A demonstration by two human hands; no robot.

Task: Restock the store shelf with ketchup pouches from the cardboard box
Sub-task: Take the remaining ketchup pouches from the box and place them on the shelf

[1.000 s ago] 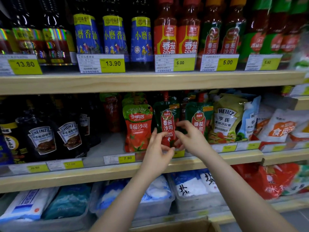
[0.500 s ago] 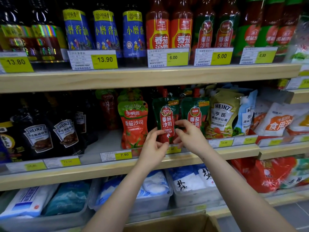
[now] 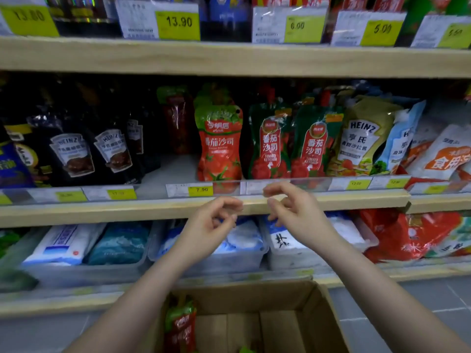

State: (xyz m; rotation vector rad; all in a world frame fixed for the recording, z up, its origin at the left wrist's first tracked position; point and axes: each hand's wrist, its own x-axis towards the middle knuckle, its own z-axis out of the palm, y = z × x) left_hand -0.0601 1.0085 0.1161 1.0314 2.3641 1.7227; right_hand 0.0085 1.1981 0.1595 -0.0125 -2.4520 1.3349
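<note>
Two dark green ketchup pouches stand upright side by side on the middle shelf [image 3: 331,200]: one [image 3: 269,143] on the left, another [image 3: 314,146] on its right. A red-and-green ketchup pouch [image 3: 219,143] stands to their left. My left hand [image 3: 211,222] and my right hand [image 3: 293,207] hover just below the shelf's front edge, fingers loosely curled and apart, holding nothing. An open cardboard box [image 3: 316,317] sits below my arms, with a red-and-green ketchup pouch [image 3: 181,324] standing at its left side.
Dark Heinz sauce pouches [image 3: 112,154] fill the shelf's left, a Heinz salad dressing pouch [image 3: 362,141] and white salt bags [image 3: 443,154] its right. A bare gap [image 3: 168,171] lies left of the red pouch. Clear bins of salt bags [image 3: 76,250] sit below. Price tags line the upper shelf.
Both hands let go of the left dark green pouch and dropped back below the shelf edge. My view tilted down, bringing the cardboard box into sight.
</note>
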